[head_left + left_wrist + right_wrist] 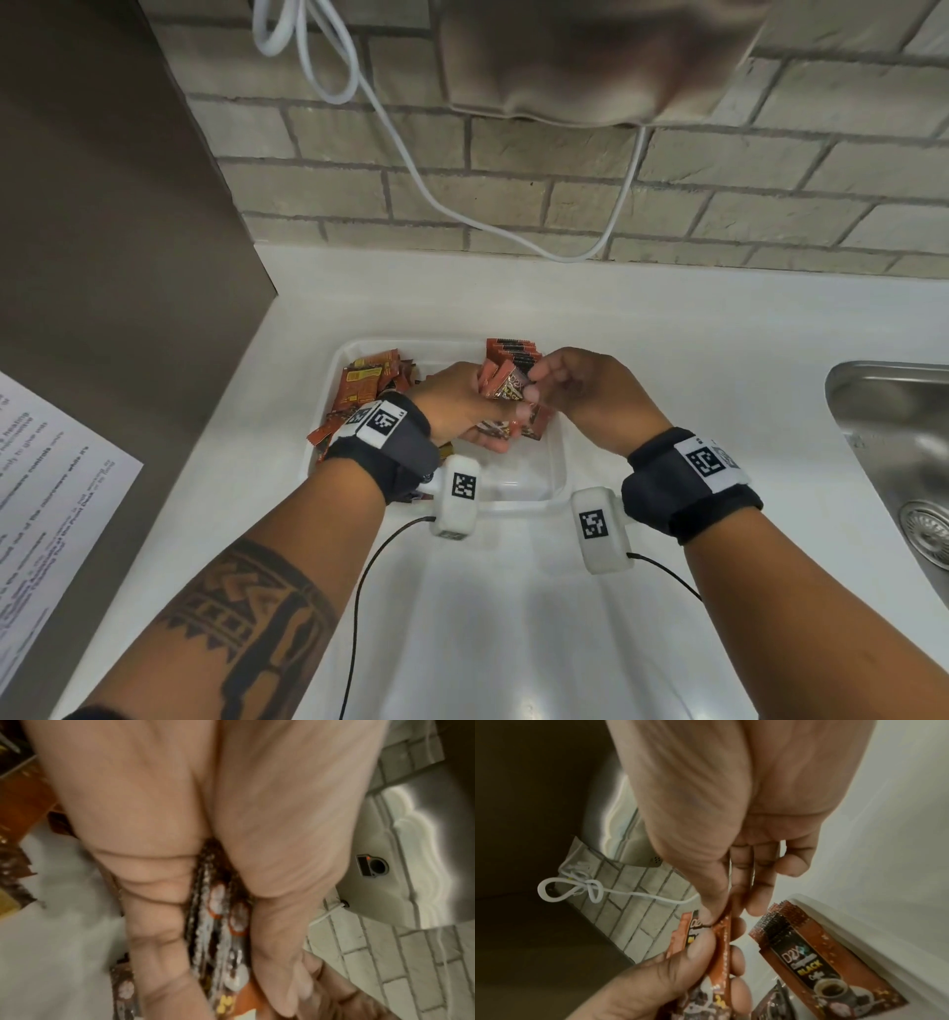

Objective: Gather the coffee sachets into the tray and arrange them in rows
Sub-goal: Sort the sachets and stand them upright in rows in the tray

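At the far left a printed sheet (46,493) lies on the white surface (667,329), away from the work. Next comes the clear tray (557,462), whose left side holds a loose heap of orange sachets (367,393), tumbled at all angles and apparently not yet sorted. Over the tray's middle the left hand (462,406) has its grip closed round a bundle of dark coffee sachets (500,388), thumb on one side and fingers on the other; the left wrist view shows their crimped edges stacked face to face, probably so they stay squared up. The right hand (580,390) meets the bundle from the other side, its grip narrow, thumb and fingertips (736,925) pinching one sachet at its top edge, seemingly to align it or draw it out. Behind the hands, against the tray's far wall, a tidy row of matching sachets (513,352) lies overlapped, likely where the bundle belongs. Far right sits a steel sink (893,442).
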